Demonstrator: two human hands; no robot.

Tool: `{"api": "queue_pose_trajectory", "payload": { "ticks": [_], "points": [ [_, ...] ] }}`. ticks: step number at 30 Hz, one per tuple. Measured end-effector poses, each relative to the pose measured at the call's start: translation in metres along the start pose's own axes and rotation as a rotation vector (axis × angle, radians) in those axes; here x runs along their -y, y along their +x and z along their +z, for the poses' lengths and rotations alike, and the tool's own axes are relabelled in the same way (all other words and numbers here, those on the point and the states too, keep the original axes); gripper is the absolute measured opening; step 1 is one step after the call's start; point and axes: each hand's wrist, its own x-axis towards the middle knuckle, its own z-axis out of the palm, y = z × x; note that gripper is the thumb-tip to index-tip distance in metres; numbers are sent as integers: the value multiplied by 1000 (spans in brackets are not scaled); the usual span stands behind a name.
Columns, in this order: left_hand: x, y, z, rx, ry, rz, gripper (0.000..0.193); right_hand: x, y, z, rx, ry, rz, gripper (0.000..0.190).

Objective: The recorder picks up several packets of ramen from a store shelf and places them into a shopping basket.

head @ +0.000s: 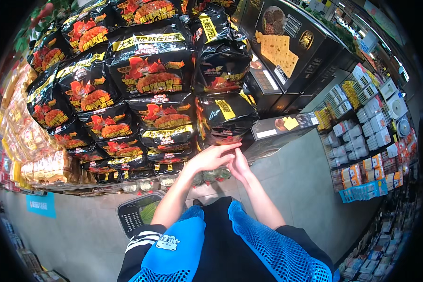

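Observation:
My left hand [211,157] reaches in from the lower left, palm down, with its fingers pointing right. Its fingertips touch or overlap my right hand [239,165], whose fingers point up beneath them. Nothing shows between the hands, though their inner sides are partly hidden. Just beyond them are stacked black plastic packs of instant noodles [225,109] with yellow bands. Many similar noodle packs [155,74] are piled to the left. Right of the hands lies a black cracker box [282,128], below larger black cracker boxes [285,42].
A shopping basket [127,215] holding green vegetables stands on the floor at lower left. Clear packs of baked-looking goods [47,169] lie beyond it. A wire display rack [359,130] with small packaged goods stands at right, and more shelving curves along the lower right.

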Motion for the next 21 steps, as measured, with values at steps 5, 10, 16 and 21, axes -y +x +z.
{"api": "queue_pose_trajectory", "payload": {
  "ticks": [5, 10, 16, 21],
  "points": [
    [-8, -1, 4, -13, -37, -119, 51, 4, -2, 0, 34, -93, 8, 50],
    [2, -2, 24, -346, -12, 81, 37, 24, -23, 11, 109, -308, 58, 46],
    [-3, -2, 24, -329, -98, -168, 36, 61, -68, 13, 77, -757, -480, 32],
    [-8, 0, 25, -407, -29, -111, 35, 86, -58, 45, -52, -716, -909, 57]
  ]
}}
